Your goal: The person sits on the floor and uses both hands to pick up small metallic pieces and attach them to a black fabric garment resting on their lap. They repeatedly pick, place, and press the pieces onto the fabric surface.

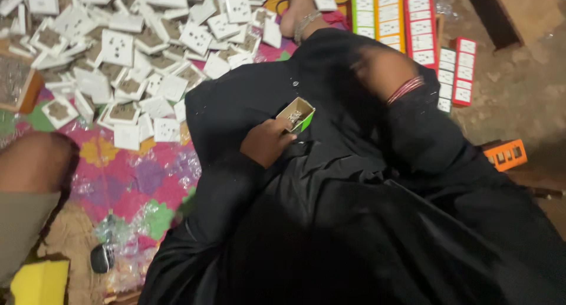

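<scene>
Holding small open cardboard box [296, 113], green-edged, metal bits inside, left hand [266, 141]

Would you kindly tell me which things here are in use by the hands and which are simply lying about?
In use:
- small open box, held by the left hand
- right hand, blurred, apparently empty

Lying about:
- pile of white socket plates
- coloured packs of plates
- orange box
- yellow sponge
</scene>
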Tool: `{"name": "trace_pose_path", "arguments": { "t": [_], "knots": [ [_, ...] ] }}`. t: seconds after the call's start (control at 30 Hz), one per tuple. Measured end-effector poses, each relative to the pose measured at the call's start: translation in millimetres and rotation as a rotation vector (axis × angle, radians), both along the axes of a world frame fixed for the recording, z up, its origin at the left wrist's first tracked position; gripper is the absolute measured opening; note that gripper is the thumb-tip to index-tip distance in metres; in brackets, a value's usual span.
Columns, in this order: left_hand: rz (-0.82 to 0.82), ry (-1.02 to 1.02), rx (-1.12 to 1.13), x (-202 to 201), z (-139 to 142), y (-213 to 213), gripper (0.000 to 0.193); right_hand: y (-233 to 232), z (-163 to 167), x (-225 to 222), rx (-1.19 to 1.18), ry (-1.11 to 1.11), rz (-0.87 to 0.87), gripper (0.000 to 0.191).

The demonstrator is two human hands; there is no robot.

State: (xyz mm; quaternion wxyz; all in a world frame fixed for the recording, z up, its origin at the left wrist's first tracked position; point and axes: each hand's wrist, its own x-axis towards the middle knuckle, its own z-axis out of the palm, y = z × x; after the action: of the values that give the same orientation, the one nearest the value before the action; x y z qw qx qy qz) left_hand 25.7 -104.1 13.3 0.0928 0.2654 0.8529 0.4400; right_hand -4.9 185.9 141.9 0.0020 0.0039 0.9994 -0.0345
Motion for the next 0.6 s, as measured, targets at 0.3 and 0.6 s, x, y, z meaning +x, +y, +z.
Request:
{"name": "trace_pose_path", "arguments": {
  "t": [0.3,0.6],
  "knots": [
    [-0.028,-0.157,0.028,-10,15,-6,0.028,34,16,-39,0.307,0.018,-0.219,0.028],
    [-0.091,-0.111,0.146,-23,23,-26,0.025,67,25,-81,0.240,-0.213,-0.283,0.037]
  ]
}}
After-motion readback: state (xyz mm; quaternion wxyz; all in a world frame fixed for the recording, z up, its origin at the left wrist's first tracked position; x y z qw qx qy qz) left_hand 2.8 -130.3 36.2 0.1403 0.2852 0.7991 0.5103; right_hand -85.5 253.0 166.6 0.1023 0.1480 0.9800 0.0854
